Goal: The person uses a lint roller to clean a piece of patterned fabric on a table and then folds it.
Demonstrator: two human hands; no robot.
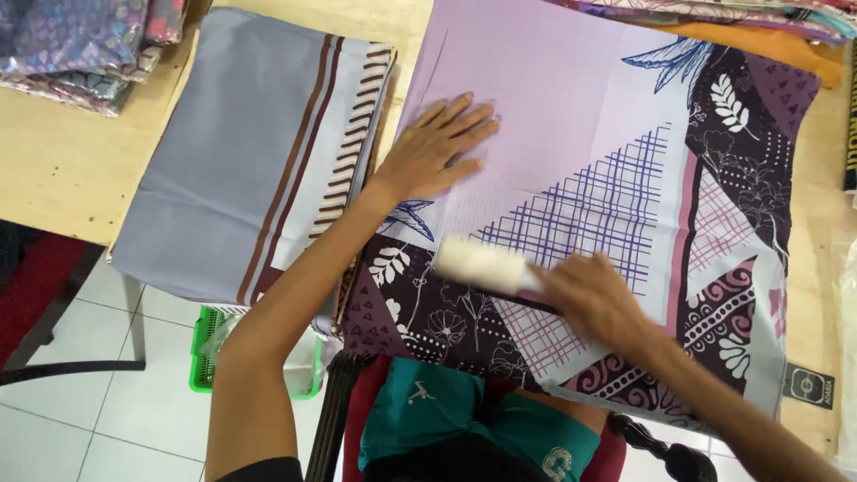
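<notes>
Spread widest across the wooden table (pixel 62 152) is a lilac patterned cloth (pixel 553 107) with grid triangles, dark floral corners and a blue leaf. Just beside it on the left lies a folded grey cloth (pixel 232 143) with brown stripes along its edge. Below the table edge, a green basket (pixel 203 357) stands on the tiled floor. The left hand (pixel 437 147) presses flat on the lilac cloth, fingers spread, holding nothing. The right hand (pixel 594 299) is closed around a white lint roller (pixel 482 264), which rests on the cloth's patterned part.
</notes>
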